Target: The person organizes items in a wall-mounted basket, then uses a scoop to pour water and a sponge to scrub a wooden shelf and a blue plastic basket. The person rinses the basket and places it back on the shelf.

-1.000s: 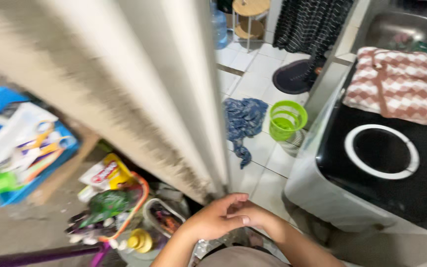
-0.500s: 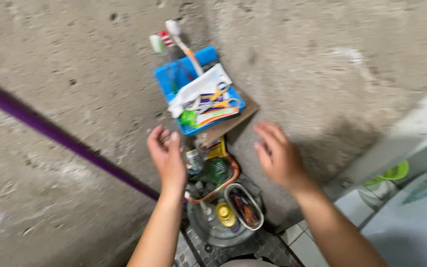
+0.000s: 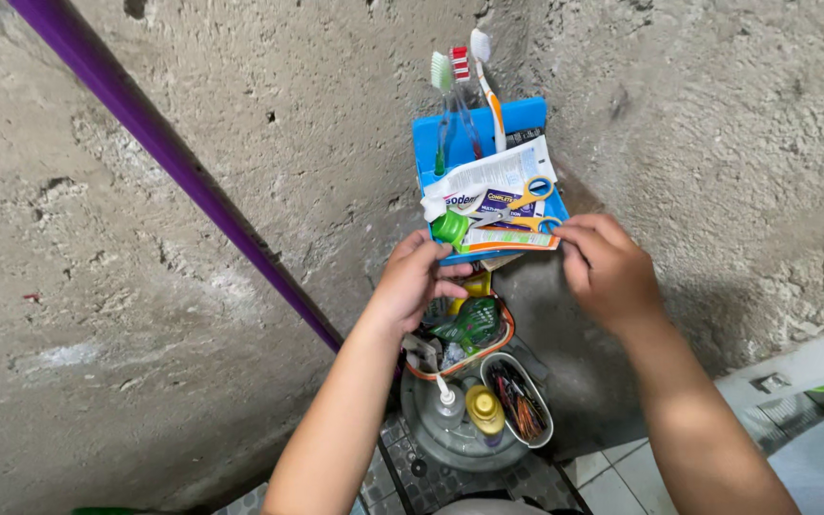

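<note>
A blue holder [image 3: 526, 116] hangs on the rough concrete wall with three toothbrushes [image 3: 469, 86] standing in it. Across its front lie toothpaste tubes, a white one [image 3: 493, 176] and below it a green-capped tube [image 3: 503, 238], with yellow-handled scissors [image 3: 526, 205] between them. My left hand [image 3: 417, 281] is curled at the holder's lower left corner, just under the green cap. My right hand [image 3: 607, 267] pinches the right end of the green-capped tube at the holder's lower right corner.
A purple pole [image 3: 174, 162] leans diagonally across the wall. Below the holder sits an orange-rimmed basket [image 3: 503, 341] of packets, a yellow-capped bottle [image 3: 484, 405], a clear pump bottle [image 3: 445, 405] and a white oval tub [image 3: 544, 420]. Pale floor tiles [image 3: 622, 477] show at bottom right.
My view swung from a door edge and washing machine to the wall. Both hands, spread apart below the holder half a second ago, have risen and closed in on its lower corners.
</note>
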